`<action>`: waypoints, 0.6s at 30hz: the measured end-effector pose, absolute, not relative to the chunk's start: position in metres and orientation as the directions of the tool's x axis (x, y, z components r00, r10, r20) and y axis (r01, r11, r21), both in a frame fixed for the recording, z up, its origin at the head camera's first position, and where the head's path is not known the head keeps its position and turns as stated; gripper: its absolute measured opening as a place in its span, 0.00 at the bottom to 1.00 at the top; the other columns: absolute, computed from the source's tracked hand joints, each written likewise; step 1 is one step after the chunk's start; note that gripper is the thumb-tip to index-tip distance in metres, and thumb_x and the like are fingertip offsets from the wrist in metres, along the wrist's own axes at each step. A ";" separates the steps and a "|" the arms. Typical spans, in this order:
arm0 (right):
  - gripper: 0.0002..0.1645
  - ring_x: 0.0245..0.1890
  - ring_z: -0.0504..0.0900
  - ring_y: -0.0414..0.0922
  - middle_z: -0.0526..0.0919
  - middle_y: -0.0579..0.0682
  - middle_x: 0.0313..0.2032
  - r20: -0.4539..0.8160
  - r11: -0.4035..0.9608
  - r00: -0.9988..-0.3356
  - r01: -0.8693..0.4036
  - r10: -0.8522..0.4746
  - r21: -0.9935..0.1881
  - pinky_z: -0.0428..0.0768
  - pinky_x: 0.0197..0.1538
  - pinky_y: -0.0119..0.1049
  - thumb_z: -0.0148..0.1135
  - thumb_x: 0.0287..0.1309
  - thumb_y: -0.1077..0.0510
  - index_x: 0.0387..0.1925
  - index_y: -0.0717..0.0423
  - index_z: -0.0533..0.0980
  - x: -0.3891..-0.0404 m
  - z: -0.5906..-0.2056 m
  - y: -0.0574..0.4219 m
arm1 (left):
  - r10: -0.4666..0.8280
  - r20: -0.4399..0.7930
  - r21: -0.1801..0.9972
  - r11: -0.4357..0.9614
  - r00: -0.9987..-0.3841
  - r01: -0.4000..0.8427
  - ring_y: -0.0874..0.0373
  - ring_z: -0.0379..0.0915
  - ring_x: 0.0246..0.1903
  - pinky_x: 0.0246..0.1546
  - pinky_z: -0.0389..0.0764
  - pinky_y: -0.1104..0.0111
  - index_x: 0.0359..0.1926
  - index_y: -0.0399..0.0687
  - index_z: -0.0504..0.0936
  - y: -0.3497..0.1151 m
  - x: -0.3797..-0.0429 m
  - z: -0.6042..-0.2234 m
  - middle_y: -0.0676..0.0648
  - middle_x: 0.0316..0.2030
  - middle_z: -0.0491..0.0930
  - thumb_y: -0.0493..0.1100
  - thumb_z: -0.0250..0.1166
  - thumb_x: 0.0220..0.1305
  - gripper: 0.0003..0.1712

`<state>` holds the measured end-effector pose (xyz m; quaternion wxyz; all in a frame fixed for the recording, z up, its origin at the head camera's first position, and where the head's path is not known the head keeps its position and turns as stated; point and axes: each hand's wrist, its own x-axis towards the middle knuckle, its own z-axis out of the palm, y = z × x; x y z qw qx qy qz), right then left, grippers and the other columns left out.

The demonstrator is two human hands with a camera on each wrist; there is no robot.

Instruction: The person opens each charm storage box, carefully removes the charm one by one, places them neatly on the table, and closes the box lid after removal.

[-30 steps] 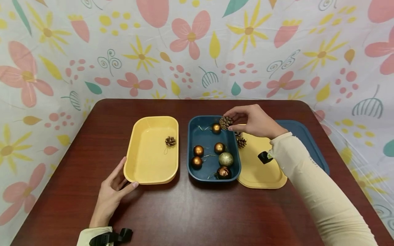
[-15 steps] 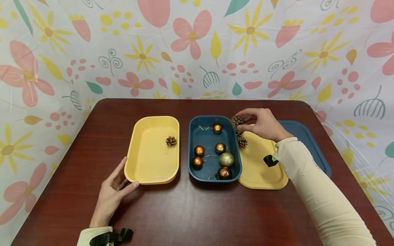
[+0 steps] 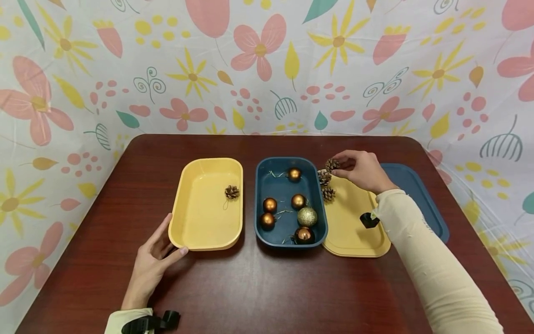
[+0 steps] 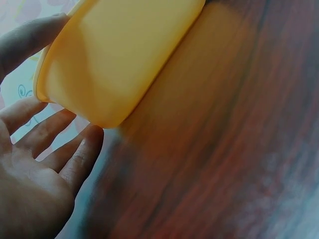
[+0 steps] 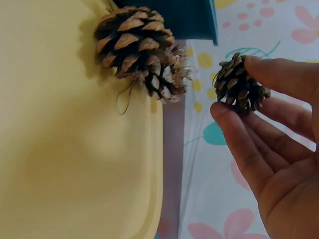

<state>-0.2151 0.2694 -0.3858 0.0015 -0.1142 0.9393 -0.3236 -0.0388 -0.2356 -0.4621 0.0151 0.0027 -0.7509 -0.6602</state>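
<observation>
Right wrist view: the right hand (image 5: 279, 149) pinches a small pine cone (image 5: 241, 83) between thumb and fingertips, near the yellow lid's (image 3: 354, 222) far edge. That fingertip hold could slip on uneven scales. More cones (image 3: 328, 194) crowd the lid's left edge beside the blue bin (image 3: 273, 241); brushing could scatter them. The left hand (image 3: 148, 266) holds the yellow bin's (image 3: 200, 218) near left corner; a push could slide it.

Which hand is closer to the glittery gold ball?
Right. The right hand holds a pinecone beyond and right of the glittery gold ball; the left hand is farther, on its left, touching the yellow bin.
</observation>
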 end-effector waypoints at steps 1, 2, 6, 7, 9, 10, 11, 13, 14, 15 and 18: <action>0.21 0.47 0.86 0.55 0.86 0.60 0.49 0.068 0.771 -0.976 -0.206 -0.208 -0.603 0.84 0.52 0.54 0.70 0.61 0.56 0.55 0.56 0.81 -0.216 -0.387 0.270 | -0.022 0.019 0.991 0.130 -1.000 0.016 0.75 0.68 0.66 0.58 0.73 0.84 0.79 0.54 0.56 -0.236 -0.039 -0.462 0.46 0.78 0.56 0.29 0.70 0.59 0.52; 0.21 0.47 0.86 0.55 0.86 0.60 0.49 0.065 0.777 -0.977 -0.200 -0.201 -0.597 0.84 0.51 0.54 0.70 0.61 0.56 0.55 0.56 0.81 -0.216 -0.389 0.271 | -0.022 0.019 0.991 0.132 -1.000 0.016 0.75 0.68 0.66 0.58 0.73 0.84 0.79 0.53 0.56 -0.236 -0.039 -0.462 0.46 0.78 0.56 0.29 0.70 0.59 0.52; 0.22 0.47 0.86 0.57 0.86 0.62 0.49 0.044 0.801 -0.982 -0.175 -0.183 -0.572 0.84 0.50 0.55 0.69 0.61 0.56 0.56 0.58 0.80 -0.218 -0.395 0.273 | -0.020 0.013 0.990 0.139 -1.000 0.010 0.75 0.67 0.66 0.58 0.73 0.85 0.79 0.52 0.55 -0.236 -0.038 -0.462 0.45 0.79 0.55 0.29 0.70 0.59 0.52; 0.22 0.47 0.86 0.57 0.86 0.63 0.50 0.040 0.807 -0.983 -0.173 -0.182 -0.565 0.84 0.50 0.55 0.69 0.61 0.56 0.56 0.59 0.80 -0.218 -0.396 0.274 | -0.021 0.012 0.990 0.142 -1.000 0.009 0.75 0.67 0.66 0.58 0.73 0.85 0.79 0.53 0.55 -0.236 -0.038 -0.462 0.45 0.79 0.55 0.30 0.70 0.59 0.52; 0.23 0.47 0.86 0.58 0.86 0.63 0.49 0.034 0.818 -0.984 -0.166 -0.177 -0.551 0.83 0.50 0.56 0.69 0.61 0.56 0.56 0.59 0.80 -0.219 -0.399 0.275 | -0.022 0.010 0.990 0.143 -1.000 0.007 0.75 0.67 0.67 0.58 0.73 0.85 0.79 0.55 0.55 -0.236 -0.039 -0.462 0.45 0.79 0.55 0.30 0.70 0.60 0.52; 0.22 0.47 0.86 0.58 0.86 0.63 0.49 0.030 0.825 -0.985 -0.160 -0.171 -0.542 0.83 0.50 0.56 0.69 0.61 0.56 0.56 0.60 0.80 -0.220 -0.400 0.275 | -0.022 0.007 0.989 0.145 -1.000 0.004 0.75 0.67 0.67 0.58 0.73 0.85 0.79 0.56 0.56 -0.236 -0.039 -0.462 0.45 0.79 0.55 0.30 0.70 0.60 0.51; 0.23 0.47 0.85 0.58 0.86 0.64 0.49 0.027 0.831 -0.985 -0.157 -0.169 -0.534 0.83 0.50 0.56 0.68 0.61 0.56 0.56 0.60 0.80 -0.220 -0.401 0.275 | -0.022 0.006 0.989 0.147 -1.000 0.003 0.75 0.67 0.67 0.58 0.73 0.85 0.79 0.56 0.56 -0.236 -0.039 -0.462 0.45 0.79 0.55 0.31 0.70 0.60 0.51; 0.23 0.47 0.85 0.58 0.86 0.64 0.50 0.022 0.843 -0.986 -0.152 -0.164 -0.517 0.82 0.50 0.56 0.69 0.61 0.55 0.56 0.61 0.80 -0.220 -0.403 0.275 | -0.023 0.003 0.989 0.147 -1.000 0.000 0.75 0.67 0.67 0.58 0.73 0.85 0.79 0.58 0.56 -0.236 -0.039 -0.462 0.45 0.79 0.55 0.31 0.71 0.60 0.51; 0.23 0.47 0.85 0.59 0.86 0.65 0.50 0.018 0.847 -0.987 -0.148 -0.161 -0.510 0.82 0.50 0.57 0.69 0.61 0.55 0.56 0.61 0.80 -0.221 -0.404 0.275 | -0.024 0.002 0.989 0.148 -1.000 -0.001 0.76 0.67 0.67 0.58 0.73 0.85 0.79 0.58 0.56 -0.236 -0.039 -0.462 0.45 0.79 0.55 0.31 0.71 0.60 0.51; 0.23 0.47 0.84 0.59 0.85 0.65 0.50 0.014 0.852 -0.987 -0.143 -0.157 -0.504 0.82 0.50 0.57 0.69 0.61 0.55 0.56 0.62 0.80 -0.221 -0.405 0.275 | -0.024 0.000 0.989 0.150 -1.000 -0.003 0.76 0.67 0.66 0.58 0.73 0.85 0.79 0.58 0.56 -0.236 -0.040 -0.462 0.45 0.79 0.54 0.31 0.71 0.60 0.51; 0.24 0.48 0.83 0.60 0.85 0.65 0.51 0.008 0.859 -0.988 -0.136 -0.151 -0.493 0.81 0.51 0.57 0.69 0.61 0.55 0.55 0.62 0.80 -0.222 -0.406 0.275 | -0.027 -0.002 0.988 0.155 -1.000 -0.006 0.76 0.67 0.66 0.58 0.73 0.86 0.79 0.58 0.56 -0.236 -0.040 -0.461 0.46 0.79 0.54 0.31 0.71 0.60 0.51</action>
